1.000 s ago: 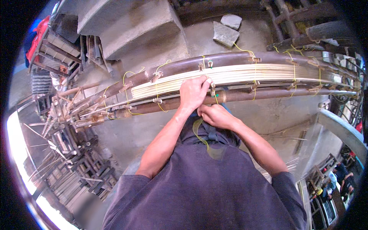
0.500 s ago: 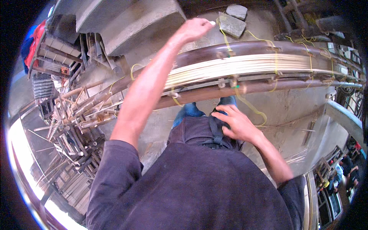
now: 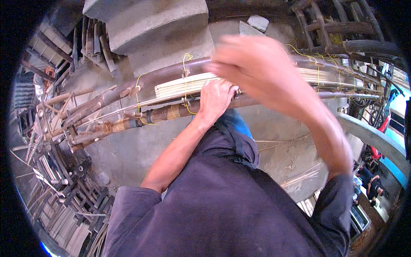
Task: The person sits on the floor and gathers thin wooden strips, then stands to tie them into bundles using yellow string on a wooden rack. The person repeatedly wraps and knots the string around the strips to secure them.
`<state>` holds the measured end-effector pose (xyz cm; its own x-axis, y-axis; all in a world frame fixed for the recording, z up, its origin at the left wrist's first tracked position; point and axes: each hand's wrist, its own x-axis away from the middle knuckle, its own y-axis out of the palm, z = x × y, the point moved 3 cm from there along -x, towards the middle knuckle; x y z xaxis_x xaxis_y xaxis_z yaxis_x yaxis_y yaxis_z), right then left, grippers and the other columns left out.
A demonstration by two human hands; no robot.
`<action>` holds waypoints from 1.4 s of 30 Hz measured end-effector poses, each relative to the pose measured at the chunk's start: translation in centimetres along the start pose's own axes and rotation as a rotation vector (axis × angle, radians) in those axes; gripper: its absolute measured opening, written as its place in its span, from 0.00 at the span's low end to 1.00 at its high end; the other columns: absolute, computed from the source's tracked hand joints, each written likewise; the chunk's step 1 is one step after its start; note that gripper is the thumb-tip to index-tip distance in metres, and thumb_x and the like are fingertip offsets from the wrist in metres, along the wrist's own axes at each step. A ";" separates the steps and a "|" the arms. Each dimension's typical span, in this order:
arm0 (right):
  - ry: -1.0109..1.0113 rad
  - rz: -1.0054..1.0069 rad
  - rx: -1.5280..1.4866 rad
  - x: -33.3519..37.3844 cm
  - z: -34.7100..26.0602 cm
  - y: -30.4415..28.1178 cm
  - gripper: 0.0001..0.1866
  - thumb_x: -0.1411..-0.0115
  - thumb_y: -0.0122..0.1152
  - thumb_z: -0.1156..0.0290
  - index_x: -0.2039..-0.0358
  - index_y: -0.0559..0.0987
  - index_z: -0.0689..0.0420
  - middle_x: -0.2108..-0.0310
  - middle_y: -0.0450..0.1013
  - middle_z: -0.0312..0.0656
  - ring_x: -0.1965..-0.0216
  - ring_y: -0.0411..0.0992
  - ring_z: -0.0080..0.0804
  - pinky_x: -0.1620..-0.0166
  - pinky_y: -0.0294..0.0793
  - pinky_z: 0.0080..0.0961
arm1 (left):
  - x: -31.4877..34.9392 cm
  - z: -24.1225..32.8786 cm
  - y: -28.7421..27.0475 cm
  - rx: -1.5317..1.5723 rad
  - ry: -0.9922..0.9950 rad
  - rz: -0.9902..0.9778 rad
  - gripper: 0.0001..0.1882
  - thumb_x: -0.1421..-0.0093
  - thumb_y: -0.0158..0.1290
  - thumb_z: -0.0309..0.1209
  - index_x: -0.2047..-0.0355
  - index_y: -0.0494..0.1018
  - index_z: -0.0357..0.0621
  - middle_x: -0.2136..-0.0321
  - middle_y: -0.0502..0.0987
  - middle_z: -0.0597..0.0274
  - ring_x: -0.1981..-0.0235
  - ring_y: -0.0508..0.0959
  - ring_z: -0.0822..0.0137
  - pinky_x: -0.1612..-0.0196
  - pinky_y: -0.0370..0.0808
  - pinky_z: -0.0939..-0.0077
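Pale thin strips, likely split bamboo [image 3: 182,87], lie bundled lengthwise between two long brown poles, the far pole [image 3: 165,70] and the near pole [image 3: 160,114]. My left hand [image 3: 217,96] is closed at the near edge of the bundle, over the near pole. A small dark-and-pale end shows by its fingertips, but what it grips cannot be made out. Smeared by motion, my right hand [image 3: 250,62] passes above the strips and the far pole, hiding them; its fingers do not show clearly. Yellow cords [image 3: 185,64] loop around pegs along the poles.
Concrete steps [image 3: 160,32] rise beyond the poles, with a grey stone block [image 3: 258,22] to their right. Wooden poles and scraps [image 3: 64,167] crowd the left. Loose thin strips [image 3: 302,174] lie on the floor at right. People [image 3: 372,182] are at the far right.
My left hand has come back from beyond the far pole to the near pole and closed there. My right hand has swung up from my waist to over the strips. The view has shifted.
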<state>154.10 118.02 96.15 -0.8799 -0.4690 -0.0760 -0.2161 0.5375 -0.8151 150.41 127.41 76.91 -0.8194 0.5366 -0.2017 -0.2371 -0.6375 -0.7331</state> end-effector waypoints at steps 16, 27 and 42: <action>0.229 0.044 -0.609 13.1 7.1 21.7 0.07 0.44 0.52 0.70 0.65 0.72 0.57 0.73 0.73 0.51 0.68 0.73 0.53 0.64 0.71 0.44 | -0.1 -0.7 1.0 -0.035 -0.073 -0.204 0.12 0.39 0.48 0.35 0.64 0.77 0.43 0.74 0.79 0.54 0.71 0.79 0.60 0.66 0.75 0.67; 0.523 0.611 -0.568 21.1 12.7 13.2 0.12 0.44 0.49 0.70 0.61 0.75 0.57 0.77 0.68 0.39 0.75 0.66 0.27 0.72 0.65 0.24 | -14.3 -7.8 5.5 0.287 -0.508 -0.499 0.20 0.39 0.44 0.45 0.74 0.71 0.39 0.79 0.72 0.63 0.78 0.69 0.69 0.71 0.68 0.68; 0.731 0.219 -0.459 7.8 -2.8 23.3 0.10 0.40 0.54 0.67 0.65 0.78 0.62 0.69 0.73 0.39 0.64 0.71 0.30 0.56 0.70 0.31 | 1.2 -10.8 -10.2 -0.045 0.006 -0.495 0.13 0.41 0.45 0.35 0.67 0.75 0.42 0.70 0.77 0.45 0.65 0.77 0.47 0.61 0.73 0.54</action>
<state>141.00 128.89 78.20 -0.9374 0.1571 0.3108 -0.0218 0.8643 -0.5026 157.46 140.51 77.16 -0.6106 0.7725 0.1742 -0.5743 -0.2805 -0.7691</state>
